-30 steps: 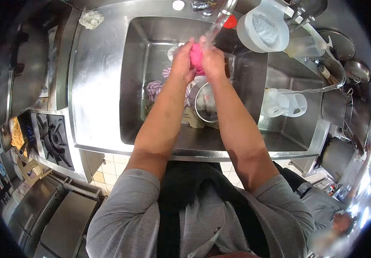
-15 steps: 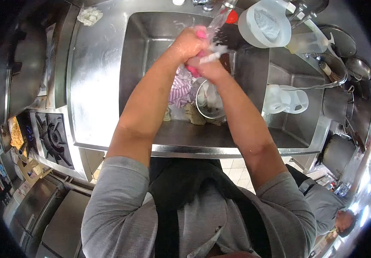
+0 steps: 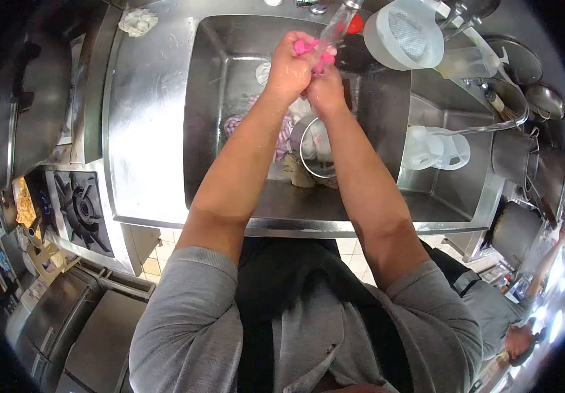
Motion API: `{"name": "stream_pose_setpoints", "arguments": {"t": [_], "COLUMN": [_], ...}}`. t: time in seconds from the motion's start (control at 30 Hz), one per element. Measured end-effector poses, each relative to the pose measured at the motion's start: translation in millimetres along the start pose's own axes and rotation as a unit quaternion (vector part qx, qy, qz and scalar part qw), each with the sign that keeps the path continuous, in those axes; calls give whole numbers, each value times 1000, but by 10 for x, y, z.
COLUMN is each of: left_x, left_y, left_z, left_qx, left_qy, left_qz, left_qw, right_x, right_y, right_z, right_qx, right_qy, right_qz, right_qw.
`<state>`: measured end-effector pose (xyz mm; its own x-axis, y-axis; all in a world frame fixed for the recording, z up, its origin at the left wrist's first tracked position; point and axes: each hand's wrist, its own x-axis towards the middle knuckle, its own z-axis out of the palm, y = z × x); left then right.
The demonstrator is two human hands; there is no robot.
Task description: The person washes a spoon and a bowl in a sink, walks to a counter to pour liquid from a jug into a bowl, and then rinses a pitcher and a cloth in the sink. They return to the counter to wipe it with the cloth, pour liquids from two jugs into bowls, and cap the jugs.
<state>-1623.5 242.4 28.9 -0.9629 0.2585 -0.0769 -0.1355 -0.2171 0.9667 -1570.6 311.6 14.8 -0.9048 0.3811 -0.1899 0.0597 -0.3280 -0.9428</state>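
A bright pink cloth (image 3: pixel 305 47) is bunched between my two hands under the faucet (image 3: pixel 343 18), over the metal sink (image 3: pixel 220 190). My left hand (image 3: pixel 290 67) has its fingers curled round the pink cloth's left part. Close beside it on the right, my right hand (image 3: pixel 326 86) grips the cloth's other end. Beneath my forearms, a striped cloth (image 3: pixel 284 141) lies on the sink floor. A round metal bowl (image 3: pixel 306 157) with white cloth in it stands to its right, and a beige cloth (image 3: pixel 297 171) lies by the bowl's lower edge.
Right of the sink, a second basin holds white plastic jugs (image 3: pixel 426 148). A white strainer tub (image 3: pixel 377 39) and a spray bottle (image 3: pixel 469 64) stand at the upper right. A crumpled cloth (image 3: pixel 138 22) lies upper left. A co-worker (image 3: pixel 492 308) is at the lower right.
Both hands have moved slightly up, and more of the pink cloth shows between them. The white item that was at my right hand is out of it. The striped cloth shows further left.
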Motion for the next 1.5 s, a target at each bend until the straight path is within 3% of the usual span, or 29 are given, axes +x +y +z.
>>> {"name": "stream_pose_setpoints", "arguments": {"t": [0.03,0.07,0.13,0.2,0.23,0.27,0.3,0.33,0.37,0.4,0.43,0.47,0.5,0.53,0.57,0.6,0.63,0.73,0.8,0.87,0.93,1.0,1.07,1.13,1.2,1.27,1.33,1.4,1.5], "left_x": [21,47,40,27,35,38,34,60,123,161,156,131,114,95,59,25,-36,-116,-202,-230,-222,-206,-240,-285,-337,-376,-365,-290,-238], "left_y": [-10,-21,17,144,154,149,142,86,6,-77,-121,-146,-169,-130,-93,-51,33,-224,-251,-215,-170,-92,-72,-80,-154,-158,-162,-290,-322], "left_z": [-21,-40,-28,-15,-21,-32,-46,-70,-99,-135,-172,-214,-256,-284,-315,-347,-387,-541,-588,-607,-610,-676,-722,-713,-681,-613,-516,-508,-502], "left_qx": [0,-34,-70,-13,-13,161,330,330,330,330,330,249,165,165,60,-45,-102,-152,-182,-211,-284,-277,-269,-122,-52,18,170,132,139], "left_qy": [-2,-16,-30,-73,-74,-93,-109,-109,-126,-143,-144,-103,-60,-59,2,62,66,55,66,80,78,48,18,-15,-64,-113,-75,-53,-71], "left_qz": [0,12,22,-73,-72,-28,16,15,-42,-98,-96,-70,-43,-42,-69,-93,-127,-93,-111,-128,-72,-62,-54,-74,-86,-101,-19,-40,21], "left_qw": [1000,999,997,995,995,982,938,938,934,928,928,960,983,984,996,993,984,982,975,966,953,958,961,990,993,988,982,989,988], "right_x": [-23,-31,-45,-113,-67,-45,-30,-19,-11,3,-23,-59,-91,-110,-123,-105,-69,113,200,199,166,117,210,233,175,172,188,213,231], "right_y": [15,39,81,139,278,362,431,459,401,337,123,-27,-99,-159,-190,-206,-214,-131,-126,-171,-242,-338,-311,-383,-637,-701,-712,-699,-761], "right_z": [-38,-60,-68,-23,-67,-97,-159,-219,-215,-216,-152,-127,-137,-150,-171,-207,-247,-297,-316,-294,-293,-300,-313,-287,-106,-17,-6,-22,-117], "right_qx": [-96,-96,-329,-350,-426,-494,-494,-554,-608,-608,-551,-480,-480,-379,-271,-271,-286,-319,-509,-464,-418,-155,-193,-231,-410,-403,-397,-370,-319], "right_qy": [-40,-38,-57,-25,-51,-75,-75,-135,-192,-192,-171,-145,-144,-111,-77,-78,-76,-44,-30,-78,-125,-142,-127,-107,-123,-127,-130,-119,-103], "right_qz": [13,13,-111,-68,-184,-293,-292,-235,-178,-180,-44,95,95,95,94,93,75,5,-82,-50,-18,88,66,43,-50,-92,-137,-135,-122], "right_qw": [995,995,936,934,884,815,815,787,749,749,816,860,860,914,955,955,952,947,857,881,899,974,971,966,902,902,898,912,934]}}
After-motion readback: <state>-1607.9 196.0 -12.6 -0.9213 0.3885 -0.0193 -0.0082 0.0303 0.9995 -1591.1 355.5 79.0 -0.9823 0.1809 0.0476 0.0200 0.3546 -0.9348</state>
